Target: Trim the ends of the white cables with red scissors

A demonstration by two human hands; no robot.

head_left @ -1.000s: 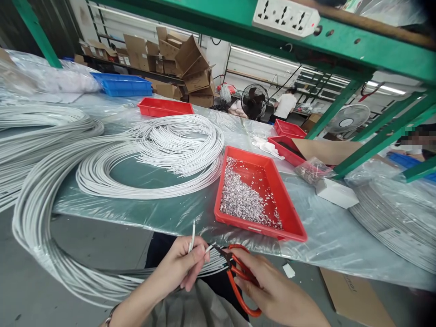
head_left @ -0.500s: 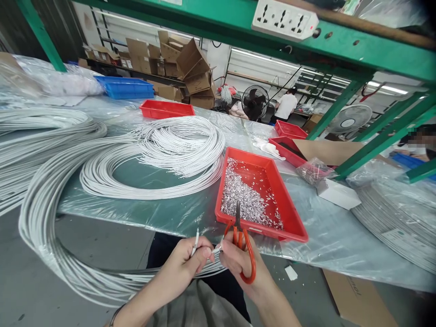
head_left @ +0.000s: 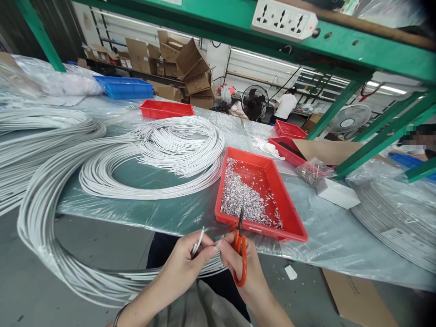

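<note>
My left hand (head_left: 190, 255) is closed on a white cable (head_left: 198, 243), whose short end sticks up between thumb and forefinger. Close against its fingertips, my right hand (head_left: 243, 256) keeps a pair of scissors with orange handles (head_left: 244, 261) in its palm, blades pointing up and away. Thumb and forefinger of that hand meet the left fingertips; what they pinch there is too small to make out. A thick bundle of white cables (head_left: 85, 274) loops down from the table and passes beneath both hands. Just beyond lies a red tray (head_left: 293, 218) with small shiny silver bits (head_left: 241, 195).
Coiled white cables (head_left: 184, 145) lie on the plastic-covered table (head_left: 136, 215), with more at the left. A red tray (head_left: 166, 109) and a blue tray (head_left: 126, 87) stand behind. A green frame (head_left: 218, 25) with a power strip (head_left: 284, 19) crosses overhead. Two people are farther off.
The fingertips of both hands have come together, covering the piece of cable that showed between them. The scissors have turned slightly in my right hand, blades leaning more to the right.
</note>
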